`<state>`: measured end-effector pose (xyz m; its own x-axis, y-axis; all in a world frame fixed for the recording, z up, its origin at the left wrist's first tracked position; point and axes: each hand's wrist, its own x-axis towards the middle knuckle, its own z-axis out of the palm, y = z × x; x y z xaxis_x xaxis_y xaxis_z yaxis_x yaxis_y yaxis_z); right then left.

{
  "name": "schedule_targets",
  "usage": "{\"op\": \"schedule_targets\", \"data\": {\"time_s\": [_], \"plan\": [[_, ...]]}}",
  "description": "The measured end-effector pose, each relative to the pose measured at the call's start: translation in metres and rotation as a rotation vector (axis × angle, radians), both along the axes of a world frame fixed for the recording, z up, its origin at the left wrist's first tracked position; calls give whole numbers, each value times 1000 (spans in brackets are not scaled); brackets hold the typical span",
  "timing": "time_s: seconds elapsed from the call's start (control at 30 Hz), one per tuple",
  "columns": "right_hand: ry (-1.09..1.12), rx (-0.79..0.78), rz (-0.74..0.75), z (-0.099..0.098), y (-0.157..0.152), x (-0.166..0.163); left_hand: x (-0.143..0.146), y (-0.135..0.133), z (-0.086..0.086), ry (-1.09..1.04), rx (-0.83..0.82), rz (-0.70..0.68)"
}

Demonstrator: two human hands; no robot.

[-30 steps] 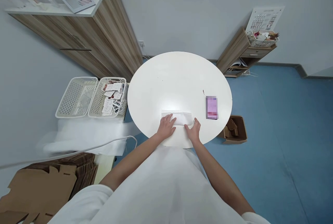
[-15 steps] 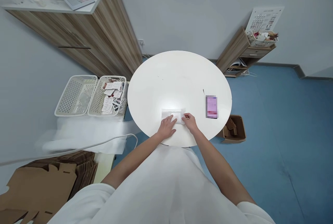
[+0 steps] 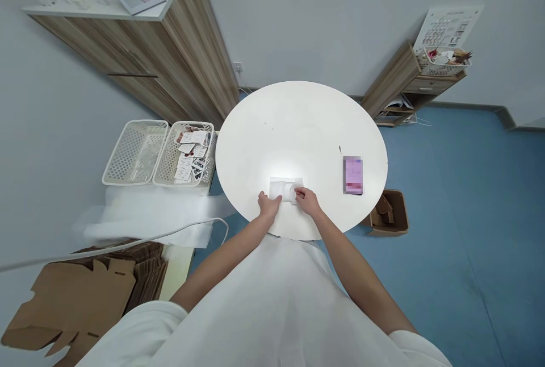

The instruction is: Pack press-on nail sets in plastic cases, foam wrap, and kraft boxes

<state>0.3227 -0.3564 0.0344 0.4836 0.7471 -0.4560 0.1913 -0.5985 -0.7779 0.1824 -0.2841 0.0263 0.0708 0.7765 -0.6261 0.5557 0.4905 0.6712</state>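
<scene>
A folded white wrapping sheet (image 3: 281, 186), thin and slightly see-through, lies flat near the front edge of the white oval table (image 3: 298, 122). At its lower left corner is my left hand (image 3: 269, 205), thumb and fingers apart, with the thumb touching the sheet's edge. The fingers of my right hand (image 3: 308, 201) are pinched on the sheet's right end, where a flap is folded inward. Whatever lies inside the sheet, if anything, is hidden. To the right on the table is a pink-purple rectangular item (image 3: 353, 175), blurred out.
Two white plastic baskets stand left of the table; the nearer basket (image 3: 159, 174) holds printed cards. White sheets (image 3: 145, 208) and flat brown cardboard boxes (image 3: 80, 299) lie below them, crossed by a pale cable (image 3: 183, 229). An open carton (image 3: 394, 216) sits on the floor at right.
My left hand has slid from on top of the sheet to its lower left corner. My right fingers have moved inward with the sheet's right end, folding it over. The view has shifted slightly.
</scene>
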Motion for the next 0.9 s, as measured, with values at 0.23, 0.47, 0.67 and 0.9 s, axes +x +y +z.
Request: {"op": "schedule_targets", "data": {"time_s": [0.23,0.47,0.67,0.9], "plan": [[72,25,-34,-6,0,2,15,13,8,-159,-89,142],[192,64,-30,-8,2,8,18,3,13,-199,155,-257],[288,83,-69,-6,3,8,26,-18,12,-81,417,-664],[368,121,-165,-6,3,7,19,-27,9,183,736,-1032]]}}
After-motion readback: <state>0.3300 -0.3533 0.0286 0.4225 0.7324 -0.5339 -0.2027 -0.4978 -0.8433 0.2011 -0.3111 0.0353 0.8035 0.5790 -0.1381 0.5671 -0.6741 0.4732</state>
